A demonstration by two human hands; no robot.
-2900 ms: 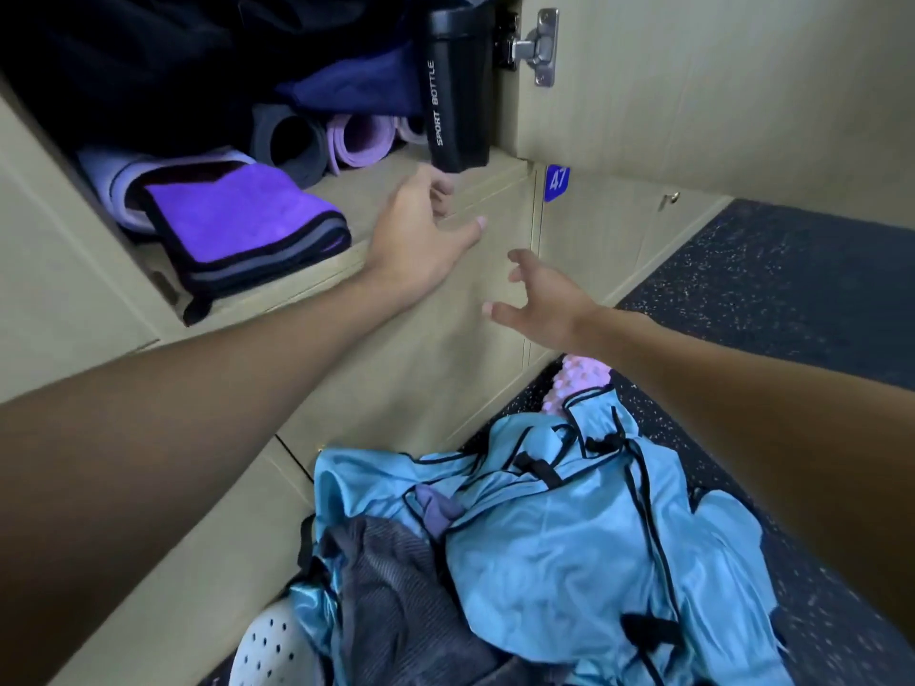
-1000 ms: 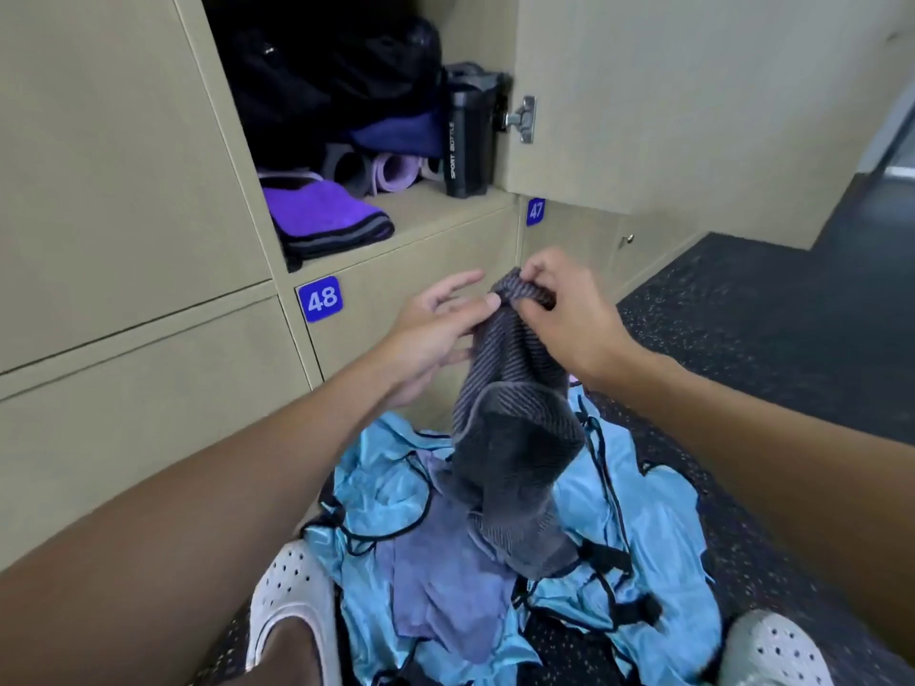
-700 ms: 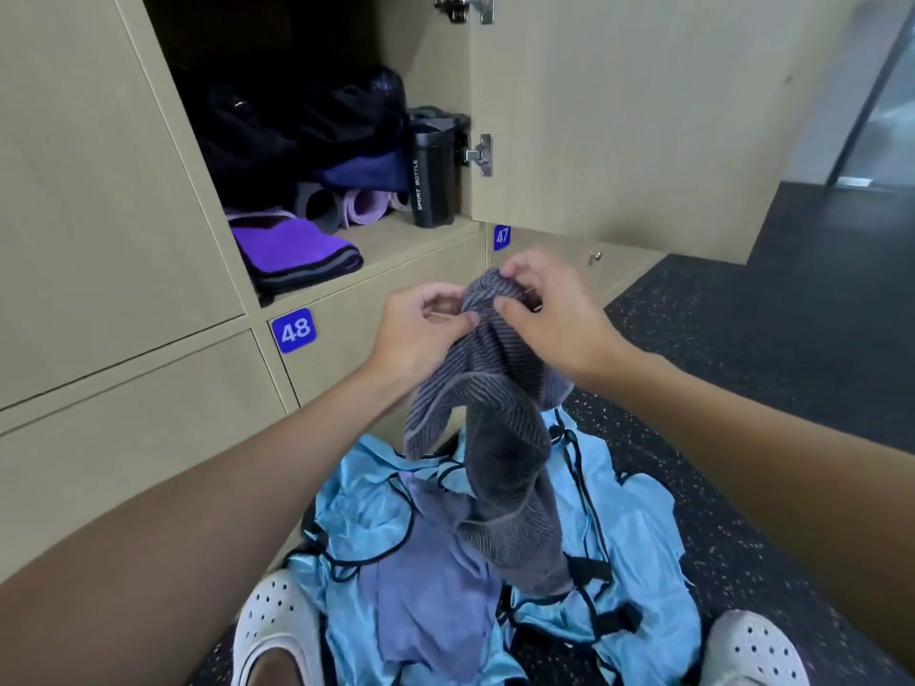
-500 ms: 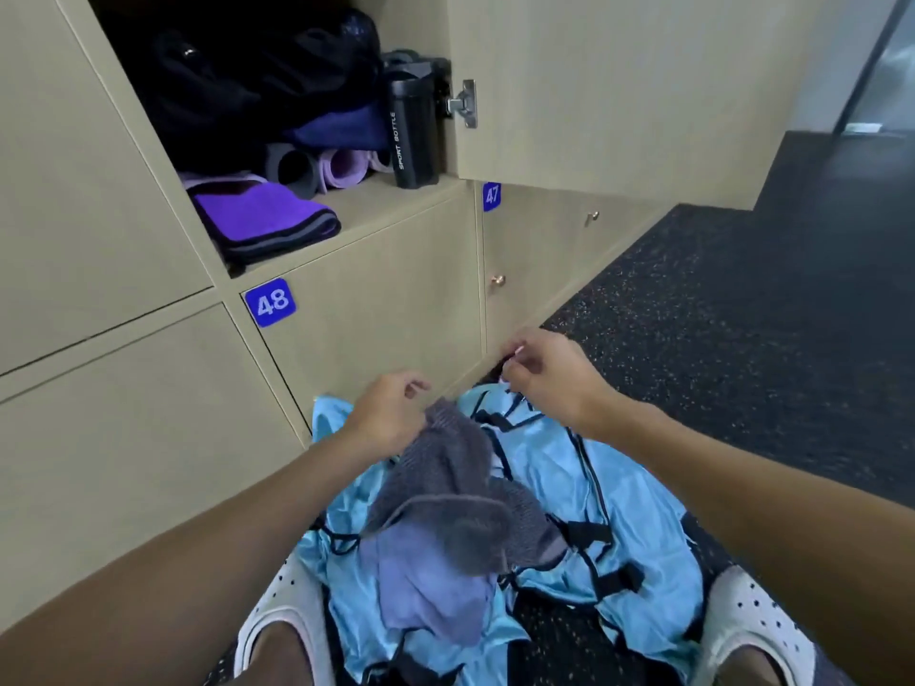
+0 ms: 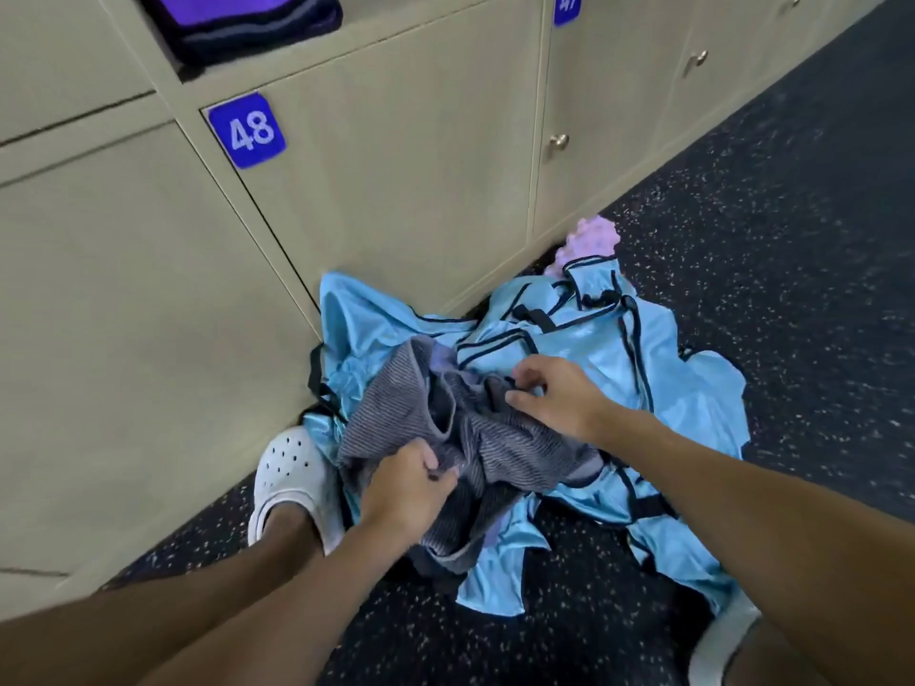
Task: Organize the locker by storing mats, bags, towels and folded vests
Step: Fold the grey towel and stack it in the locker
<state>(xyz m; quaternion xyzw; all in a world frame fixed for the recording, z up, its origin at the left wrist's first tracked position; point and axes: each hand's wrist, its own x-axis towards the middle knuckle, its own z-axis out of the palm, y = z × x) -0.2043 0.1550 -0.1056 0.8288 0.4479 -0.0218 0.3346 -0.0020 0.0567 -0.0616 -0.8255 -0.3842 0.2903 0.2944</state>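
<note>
Head view: left hand (image 5: 407, 489) grips grey towel (image 5: 500, 440) at near edge. Right hand (image 5: 557, 399) pinches its far fold. Towel rests on blue vests (image 5: 678, 388).

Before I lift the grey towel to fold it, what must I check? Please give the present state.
1. Left hand grips the grey towel: ok.
2. Right hand pinches the towel too: ok.
3. Towel free from the black straps of the blue vests: cannot tell.
4. Towel spread flat for folding: not ok, it is bunched.
5. Free space beside the purple towel in the locker: cannot tell.
</note>
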